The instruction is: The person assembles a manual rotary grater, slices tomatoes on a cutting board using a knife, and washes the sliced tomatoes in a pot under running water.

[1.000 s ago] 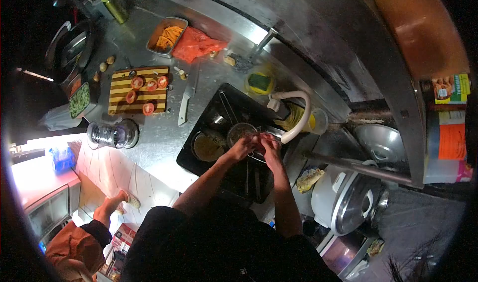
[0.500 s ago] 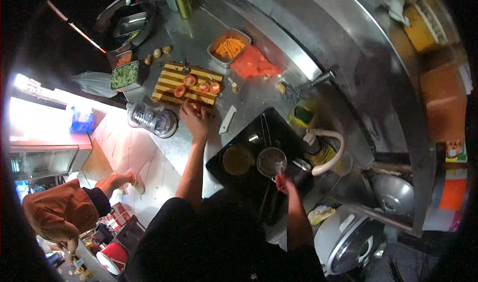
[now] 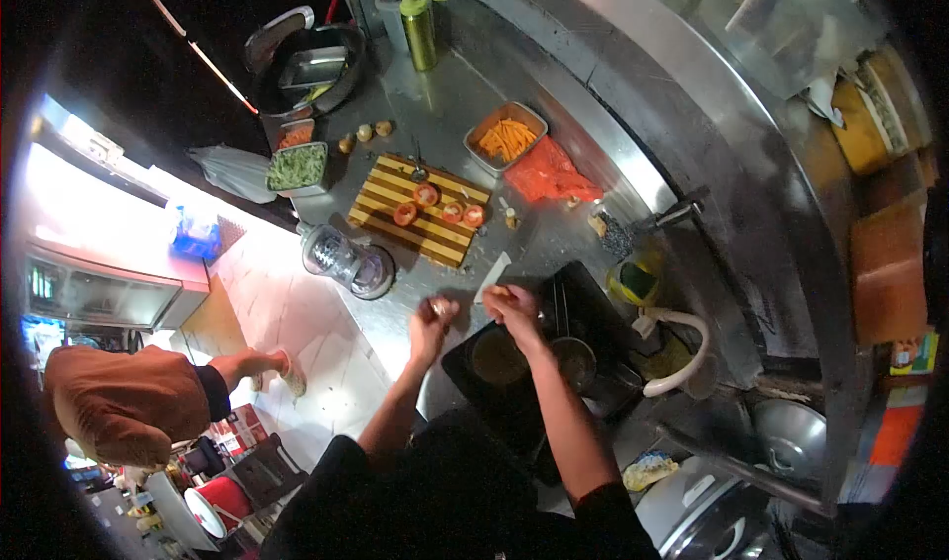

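Note:
My left hand [image 3: 432,325] is closed in front of the counter edge, and what it holds, if anything, is too small to make out. To its right, my right hand [image 3: 512,308] is also closed, over the near end of a white-bladed knife [image 3: 491,276] and the stove's corner; its contents are hidden. The hands are apart. Beyond them lies a striped cutting board [image 3: 381,199] with several cut tomato pieces [image 3: 426,195] and a spoon [image 3: 419,173]. On the black stove [image 3: 470,367] are a round pan [image 3: 498,356] and a small strainer or pan [image 3: 572,361].
A glass jar [image 3: 341,260] stands left of the board. Behind are shredded greens [image 3: 297,168], carrot strips [image 3: 507,140], a red bag [image 3: 554,172] and a green bottle [image 3: 420,41]. A person [image 3: 129,402] bends at lower left; a rice cooker [image 3: 707,516] is at lower right.
My right hand has left the small pan and moved up and left, near the knife. My left hand has moved back from the board's edge. The view has shifted.

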Demonstrator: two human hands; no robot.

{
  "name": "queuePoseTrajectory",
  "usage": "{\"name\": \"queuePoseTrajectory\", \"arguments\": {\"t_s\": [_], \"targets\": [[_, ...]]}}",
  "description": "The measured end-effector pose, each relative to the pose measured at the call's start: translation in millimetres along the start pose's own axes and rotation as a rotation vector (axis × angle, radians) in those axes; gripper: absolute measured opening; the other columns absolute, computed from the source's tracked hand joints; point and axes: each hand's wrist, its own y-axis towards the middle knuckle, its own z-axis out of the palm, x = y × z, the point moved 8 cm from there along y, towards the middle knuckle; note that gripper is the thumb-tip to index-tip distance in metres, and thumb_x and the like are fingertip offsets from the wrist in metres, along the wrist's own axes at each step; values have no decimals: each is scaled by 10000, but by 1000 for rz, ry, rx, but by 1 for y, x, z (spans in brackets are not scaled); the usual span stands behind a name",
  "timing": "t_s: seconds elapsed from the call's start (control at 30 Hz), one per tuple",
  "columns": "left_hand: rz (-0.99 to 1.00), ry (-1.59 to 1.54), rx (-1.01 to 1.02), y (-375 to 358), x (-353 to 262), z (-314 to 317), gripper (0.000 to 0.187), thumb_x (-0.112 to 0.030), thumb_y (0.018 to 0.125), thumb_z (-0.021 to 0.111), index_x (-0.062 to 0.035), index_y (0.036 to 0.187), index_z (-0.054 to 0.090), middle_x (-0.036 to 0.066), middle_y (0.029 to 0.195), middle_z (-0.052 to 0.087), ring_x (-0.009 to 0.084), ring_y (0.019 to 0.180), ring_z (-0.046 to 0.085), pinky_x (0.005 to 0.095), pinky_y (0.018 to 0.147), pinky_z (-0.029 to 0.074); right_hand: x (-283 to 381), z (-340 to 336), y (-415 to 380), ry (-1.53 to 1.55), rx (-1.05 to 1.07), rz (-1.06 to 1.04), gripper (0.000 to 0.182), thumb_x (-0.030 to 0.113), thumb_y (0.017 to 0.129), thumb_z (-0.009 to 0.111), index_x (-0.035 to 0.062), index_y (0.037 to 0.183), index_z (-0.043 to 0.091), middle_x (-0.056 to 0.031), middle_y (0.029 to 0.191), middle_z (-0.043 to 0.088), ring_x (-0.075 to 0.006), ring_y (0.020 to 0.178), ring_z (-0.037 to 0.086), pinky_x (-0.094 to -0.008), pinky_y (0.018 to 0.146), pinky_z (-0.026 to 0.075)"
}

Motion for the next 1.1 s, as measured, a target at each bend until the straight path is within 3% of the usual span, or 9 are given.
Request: {"name": "queuePoseTrajectory", "arguments": {"t_s": [0.27, 0.4, 0.5, 0.53, 0.63, 0.67, 0.77, 0.8, 1.1], "targets": [[-121, -189, 183, -41, 42, 20, 332, -111, 1074, 512, 43, 1367, 528, 117, 1282, 606, 218, 1133, 637, 370, 1005, 549, 37, 78, 42, -147, -107, -333, 362, 284, 994, 695, 17, 1229, 624, -74, 1051, 694, -192, 944, 670, -329, 839, 530], [-56, -14, 227, -27, 41, 60, 267, -83, 946, 596, 8, 1183, 677, 143, 1065, 736, 182, 985, 700, 292, 871, 548, -25, -22, -34, -481, -371, -208, 418, 287, 1027, 633, 23, 1348, 597, -122, 1307, 647, -227, 1199, 619, -357, 991, 489], [466, 510, 633, -71, -27, 143, 294, -106, 915, 607, -46, 1185, 709, 141, 1114, 749, 224, 988, 733, 354, 887, 565, -49, -86, -125, -291, -478, -140, 470, 344, 1041, 596, 30, 1390, 579, -148, 1352, 623, -256, 1275, 569, -378, 1049, 449], [701, 607, 715, -87, -34, 168, 305, -121, 908, 601, -70, 1184, 721, 130, 1121, 757, 242, 981, 746, 381, 894, 570, -25, -89, -166, -621, -673, 126, 460, 331, 1058, 556, 35, 1410, 566, -171, 1399, 590, -271, 1302, 540, -390, 1087, 417], [40, 262, 756, -97, 63, 215, 309, -133, 929, 566, -65, 1187, 721, 134, 1076, 766, 239, 981, 746, 366, 893, 574, -31, -136, -210, -524, -691, -209, 408, 259, 1064, 535, 18, 1390, 577, -167, 1343, 630, -264, 1220, 587, -391, 1052, 453], [200, 385, 782, -108, 49, 231, 295, -124, 954, 528, -59, 1164, 725, 135, 1011, 773, 207, 930, 751, 356, 832, 586, -54, -165, -214, -452, -715, -182, 377, 225, 1062, 528, 2, 1360, 591, -149, 1277, 658, -245, 1169, 607, -372, 1008, 471], [-62, 206, 967, -131, 74, 281, 277, -148, 980, 532, -64, 1153, 731, 126, 1004, 774, 195, 899, 752, 359, 772, 585, -119, -233, -233, -457, -873, -160, 319, 174, 1051, 535, -12, 1293, 625, -101, 1156, 696, -183, 1052, 637, -329, 894, 500], [191, 260, 998, -136, 58, 290, 246, -190, 997, 564, -69, 1128, 734, 103, 941, 771, 205, 850, 755, 367, 735, 586, -115, -236, -242, -497, -923, -160, 304, 167, 1046, 542, -12, 1274, 635, -86, 1129, 700, -162, 1018, 642, -316, 859, 505], [160, 310, 1068, -134, 72, 314, 206, -198, 997, 637, -47, 1066, 758, 123, 845, 743, 199, 789, 735, 353, 684, 561, -90, -225, -235, 123, -858, -129, 184, 165, 1048, 552, 25, 1091, 664, -8, 928, 627, -81, 745, 546, -271, 611, 450]]}}
